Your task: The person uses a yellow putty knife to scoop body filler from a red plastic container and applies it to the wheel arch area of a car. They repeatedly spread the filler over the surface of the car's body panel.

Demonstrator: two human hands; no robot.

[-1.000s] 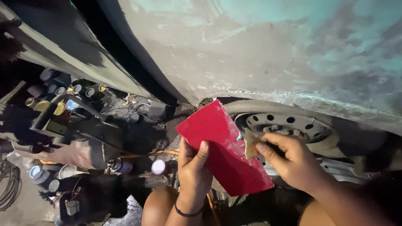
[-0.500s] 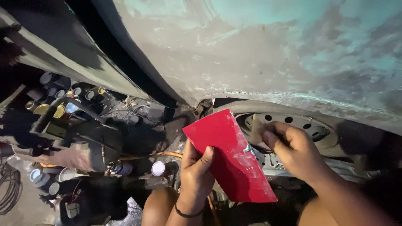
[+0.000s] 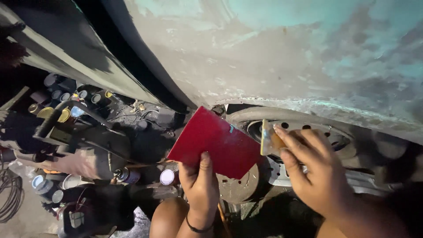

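Two hands working under a sanded car panel (image 3: 273, 57), grey w/ teal patches. Left hand (image 3: 200, 185) is pinching 1 red flat card (image 3: 216, 143) by its lower edge, thumb on the front face, grip closed on it; card is tilting, top corner pointing up toward the panel's bottom lip. Right hand (image 3: 315, 172) is holding 1 small yellowish spreader (image 3: 269, 140) btwn fingertips and thumb, grip closed, its edge sitting just beside the card's right edge, maybe touching, can't tell. Behind them 1 bare wheel hub (image 3: 308, 132) in the arch, w/ a brake drum (image 3: 238, 185) lower down. Left side is packed w/ cans (image 3: 57, 112), too many and too dark to count, plus 1 spray can (image 3: 125, 175) lying down and wire coils (image 3: 11, 194) at the far edge. Open room is tight: only the gap btwn the panel lip and the hub.
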